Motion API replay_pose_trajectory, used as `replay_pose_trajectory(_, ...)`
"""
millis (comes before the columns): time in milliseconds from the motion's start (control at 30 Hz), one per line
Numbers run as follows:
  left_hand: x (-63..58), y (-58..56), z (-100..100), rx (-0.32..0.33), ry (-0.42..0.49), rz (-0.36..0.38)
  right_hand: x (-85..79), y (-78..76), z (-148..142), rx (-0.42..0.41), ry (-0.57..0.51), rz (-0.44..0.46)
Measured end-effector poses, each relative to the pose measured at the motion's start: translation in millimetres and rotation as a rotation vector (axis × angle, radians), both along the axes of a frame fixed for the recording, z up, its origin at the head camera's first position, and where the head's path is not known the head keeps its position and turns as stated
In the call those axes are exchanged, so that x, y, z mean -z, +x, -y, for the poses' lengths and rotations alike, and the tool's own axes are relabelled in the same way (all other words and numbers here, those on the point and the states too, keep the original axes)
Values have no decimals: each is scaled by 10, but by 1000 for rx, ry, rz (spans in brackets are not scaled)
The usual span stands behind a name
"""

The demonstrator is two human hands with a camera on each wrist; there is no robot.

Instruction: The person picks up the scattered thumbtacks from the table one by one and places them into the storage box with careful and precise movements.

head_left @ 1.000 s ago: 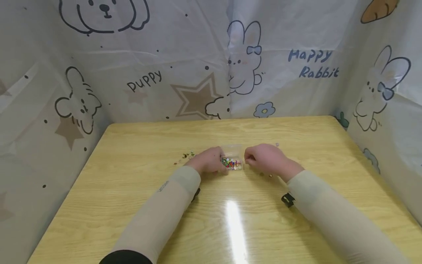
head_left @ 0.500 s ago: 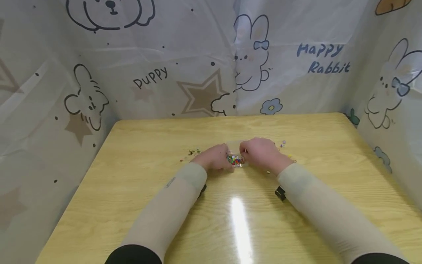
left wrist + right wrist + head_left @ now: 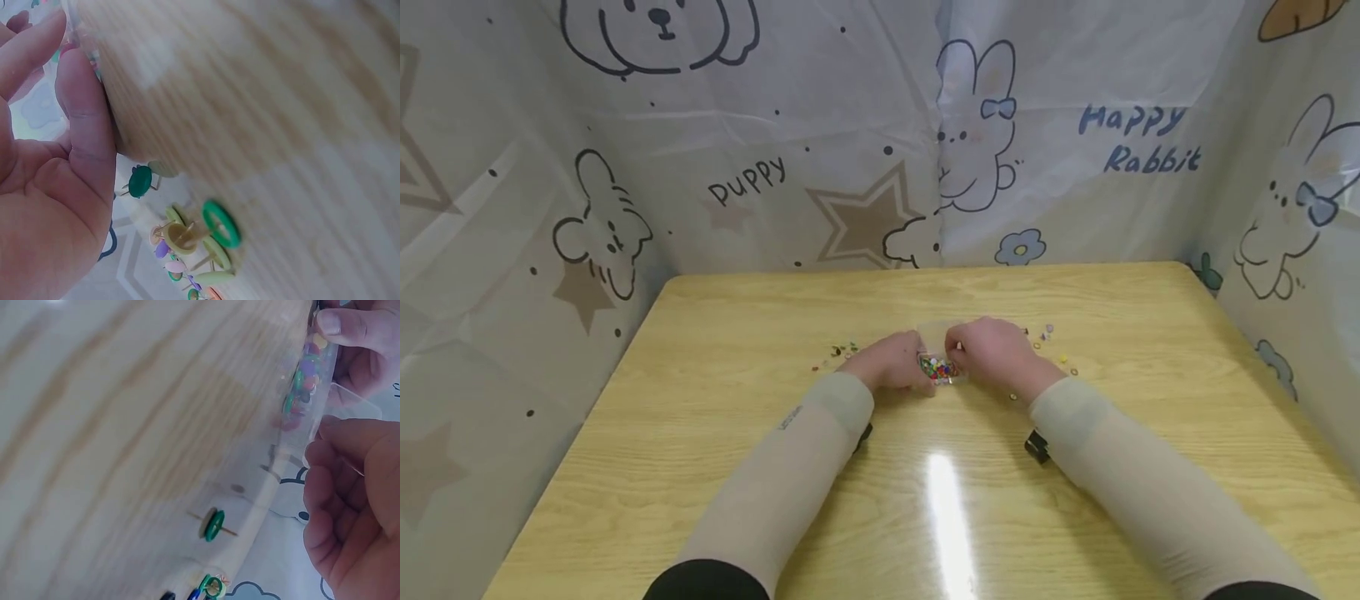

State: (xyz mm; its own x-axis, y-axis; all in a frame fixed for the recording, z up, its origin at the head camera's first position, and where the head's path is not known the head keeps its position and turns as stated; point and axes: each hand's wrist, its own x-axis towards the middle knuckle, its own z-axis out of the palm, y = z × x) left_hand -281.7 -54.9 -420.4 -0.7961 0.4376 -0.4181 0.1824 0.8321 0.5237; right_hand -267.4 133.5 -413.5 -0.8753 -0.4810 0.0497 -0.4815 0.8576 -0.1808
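Observation:
A small clear plastic box (image 3: 942, 381) of colourful thumbtacks (image 3: 936, 367) stands mid-table with its clear lid (image 3: 934, 333) raised at the back. My left hand (image 3: 891, 360) grips the box's left end, thumb in front. At its right end is my right hand (image 3: 996, 350), fingers curled and thumb against the index finger over the rim. The right wrist view shows that right hand (image 3: 350, 506) beside the box wall (image 3: 309, 387). A tiny pale speck shows at its fingertips; whether they pinch a tack I cannot tell.
Loose thumbtacks (image 3: 838, 349) lie left of the left hand, several of them green or yellow (image 3: 181, 237). More thumbtacks (image 3: 1048, 330) are scattered right of the right hand; a green one (image 3: 214, 525) lies near it. Patterned cloth (image 3: 737, 125) walls the wooden table (image 3: 737, 325) at back and sides.
My right hand has come left from beside the box to its right end, over the rim. The left hand keeps its grip. The head view has shifted slightly.

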Motion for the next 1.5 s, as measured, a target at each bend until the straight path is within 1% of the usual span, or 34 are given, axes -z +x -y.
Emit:
replay_pose_trajectory(167,40,29,6,-10,20,13,7,40,-92,-9,-39,5)
replay_pose_trajectory(267,52,39,4,-22,29,23,-38,70,-192,2,-47,18)
replay_pose_trajectory(367,58,41,3,-31,34,28,-105,103,-312,12,-28,39)
replay_pose_trajectory(467,59,38,4,-36,40,31,-160,141,-428,-5,7,86)
replay_pose_trajectory(600,48,35,8,-41,48,34,-206,215,-561,-39,68,171)
replay_pose_trajectory(700,34,35,10,-43,47,30,-197,268,-629,-51,111,233)
replay_pose_trajectory(833,21,34,15,-42,39,28,-160,311,-660,-48,146,270)
replay_pose_trajectory(1000,25,18,23,-34,30,14,-137,337,-659,-55,142,237)
replay_pose_trajectory(1233,38,13,12,-38,25,22,-97,349,-645,-88,142,199)
replay_pose_trajectory(1400,30,19,0,-33,33,18,-77,344,-629,-76,152,164)
replay_pose_trajectory(1500,22,23,2,-32,31,19,-83,338,-599,-60,119,151)
